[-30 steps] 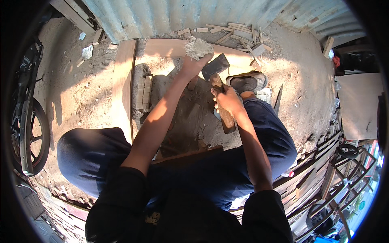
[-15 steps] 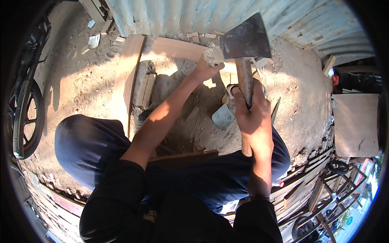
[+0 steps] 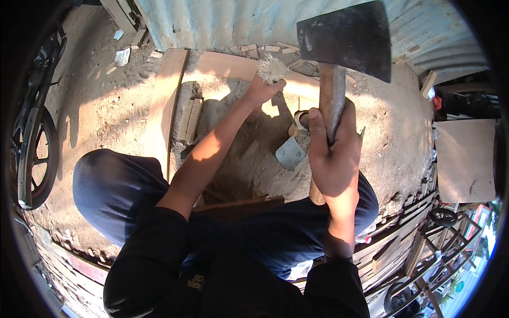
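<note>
Hatchet [image 3: 344,40], dark scuffed wedge head on worn wooden handle, right hand [image 3: 334,153] fingers clamped around it.

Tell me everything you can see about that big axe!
The axe has a dark, dull metal head, wide and wedge-shaped, with worn grey patches. It sits on a brown wooden handle. It is raised high, head up, near the top of the picture, in front of a corrugated metal wall. Only the right hand touches it, wrapped tightly around the handle; the handle's end pokes out below the fist.

head cam | fisheye, worn on head | faces steeply down | close above dirt ground [image 3: 106,111]
</note>
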Action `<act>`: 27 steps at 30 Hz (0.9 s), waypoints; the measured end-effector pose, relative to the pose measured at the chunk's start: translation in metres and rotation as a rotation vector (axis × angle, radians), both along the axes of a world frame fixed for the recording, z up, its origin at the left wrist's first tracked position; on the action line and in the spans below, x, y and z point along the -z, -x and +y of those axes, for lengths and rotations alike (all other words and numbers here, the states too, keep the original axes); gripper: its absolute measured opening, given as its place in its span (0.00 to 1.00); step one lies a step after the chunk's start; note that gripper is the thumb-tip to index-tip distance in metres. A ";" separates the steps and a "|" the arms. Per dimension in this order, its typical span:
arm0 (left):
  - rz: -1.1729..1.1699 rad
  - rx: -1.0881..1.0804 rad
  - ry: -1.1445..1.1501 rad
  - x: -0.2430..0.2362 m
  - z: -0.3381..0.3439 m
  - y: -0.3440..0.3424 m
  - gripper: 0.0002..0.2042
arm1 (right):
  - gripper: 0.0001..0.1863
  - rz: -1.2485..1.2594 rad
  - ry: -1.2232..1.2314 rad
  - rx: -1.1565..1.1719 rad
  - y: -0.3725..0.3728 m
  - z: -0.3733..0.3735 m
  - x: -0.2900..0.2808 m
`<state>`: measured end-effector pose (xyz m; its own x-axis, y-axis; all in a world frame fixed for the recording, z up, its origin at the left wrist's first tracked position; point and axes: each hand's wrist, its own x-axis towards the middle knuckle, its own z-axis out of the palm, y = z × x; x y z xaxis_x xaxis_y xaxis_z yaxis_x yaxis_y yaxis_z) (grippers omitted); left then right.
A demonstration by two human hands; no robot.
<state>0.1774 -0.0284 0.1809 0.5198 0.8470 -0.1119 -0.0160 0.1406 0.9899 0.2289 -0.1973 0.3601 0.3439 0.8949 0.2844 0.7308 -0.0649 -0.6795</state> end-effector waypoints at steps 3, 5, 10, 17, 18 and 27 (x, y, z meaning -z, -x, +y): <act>0.048 -0.066 -0.441 0.004 -0.002 -0.003 0.20 | 0.18 -0.021 0.325 -0.050 -0.009 0.007 0.034; -0.007 -0.083 -0.376 0.003 0.001 0.005 0.20 | 0.18 -0.070 0.221 -0.139 -0.014 0.006 0.030; -0.051 -0.099 -0.209 0.024 0.007 0.006 0.17 | 0.18 0.255 0.297 -0.050 0.002 -0.002 -0.016; -0.200 -0.046 -0.197 0.022 0.006 -0.002 0.15 | 0.17 -0.024 -0.020 -0.013 0.011 0.012 0.003; -0.203 -0.058 -0.208 0.024 0.007 -0.006 0.16 | 0.20 -0.080 0.141 0.024 0.014 0.011 0.007; -0.138 -0.038 -0.225 0.020 0.010 0.001 0.13 | 0.14 0.275 0.179 -0.010 -0.008 -0.004 -0.009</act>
<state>0.1764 -0.0188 0.1608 0.4848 0.8615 0.1513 -0.1545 -0.0860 0.9843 0.2369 -0.2017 0.3692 0.3770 0.9260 0.0194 0.5223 -0.1953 -0.8301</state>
